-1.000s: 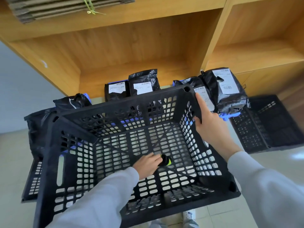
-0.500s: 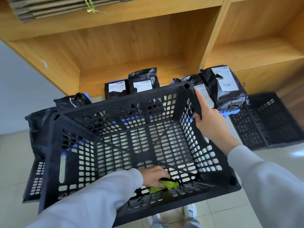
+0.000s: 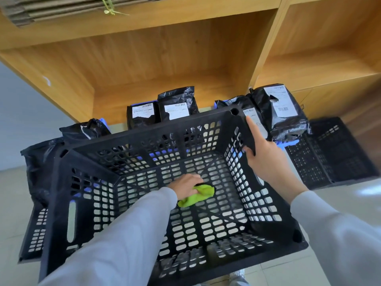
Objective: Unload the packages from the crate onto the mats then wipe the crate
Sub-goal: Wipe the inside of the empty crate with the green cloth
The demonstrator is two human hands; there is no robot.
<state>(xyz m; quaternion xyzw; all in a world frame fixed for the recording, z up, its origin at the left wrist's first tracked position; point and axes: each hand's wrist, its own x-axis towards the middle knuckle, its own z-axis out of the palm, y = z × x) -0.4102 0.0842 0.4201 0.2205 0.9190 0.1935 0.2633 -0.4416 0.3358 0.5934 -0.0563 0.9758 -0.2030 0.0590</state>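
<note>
We stand on a pale tiled floor [image 3: 12, 195] in front of a wooden shelf unit [image 3: 169, 58] with two open bays; a grey wall [image 3: 22, 112] shows on the left, and a tied bundle of flattened cardboard [image 3: 61, 7] lies on top of the shelf.

The black slatted crate [image 3: 61, 182] is lifted in front of us, its open top turned up toward the camera and tilted a little, near rim low. Its long axis runs left to right across the view. We see no packages inside it.

Our left hand [image 3: 185, 185] reaches down inside and presses a green cloth [image 3: 196, 196] against the crate floor, fingers curled over it. Our right hand [image 3: 261, 159] grips the right wall's rim, thumb hooked inside and forefinger stretched straight along the edge.

We count six black packages beyond the crate: a large one [image 3: 39, 162] and a smaller one [image 3: 86, 130] at the left, two labelled ones [image 3: 142, 116] [image 3: 178, 106] standing side by side in the middle, and two more [image 3: 245, 104] [image 3: 282, 112] stacked close at the right. Blue mats [image 3: 288, 143] peek out beneath them; how many we cannot tell.

Besides the held crate, one folded black crate [image 3: 334, 153] lies flat on the floor at the right, and another [image 3: 35, 234] at the left.
</note>
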